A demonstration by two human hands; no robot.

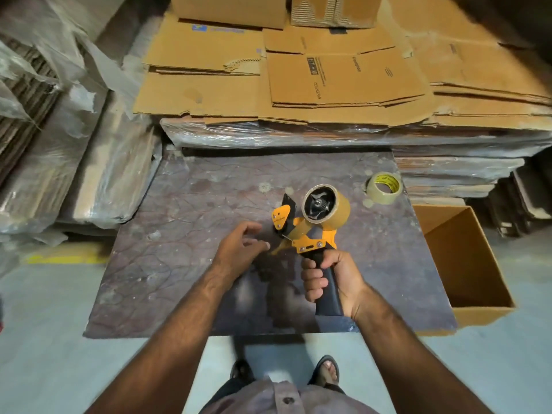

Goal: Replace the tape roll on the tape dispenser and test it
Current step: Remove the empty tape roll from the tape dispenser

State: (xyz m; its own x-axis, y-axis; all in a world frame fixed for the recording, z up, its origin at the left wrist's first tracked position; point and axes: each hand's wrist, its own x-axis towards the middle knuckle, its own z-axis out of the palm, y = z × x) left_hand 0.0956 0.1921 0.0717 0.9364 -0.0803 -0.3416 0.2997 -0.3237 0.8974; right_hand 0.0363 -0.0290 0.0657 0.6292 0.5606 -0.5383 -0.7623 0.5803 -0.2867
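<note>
My right hand (331, 276) grips the black handle of an orange tape dispenser (301, 225), held upright above the dark worktop (185, 264). A brown tape roll (328, 206) sits on the dispenser's hub. A strip of tape runs from the roll down toward the front roller. My left hand (240, 245) hovers just left of the dispenser's nose with fingers spread, its fingertips close to the loose tape end. A second, thinner tape roll (383, 186) with a yellow printed core lies flat on the worktop at the back right.
An open, empty cardboard box (466, 264) stands at the worktop's right edge. Flattened cartons (328, 79) are stacked on plastic-wrapped bundles behind. More wrapped bundles (74, 174) lean at the left. My sandalled feet (327, 370) stand on the grey floor below.
</note>
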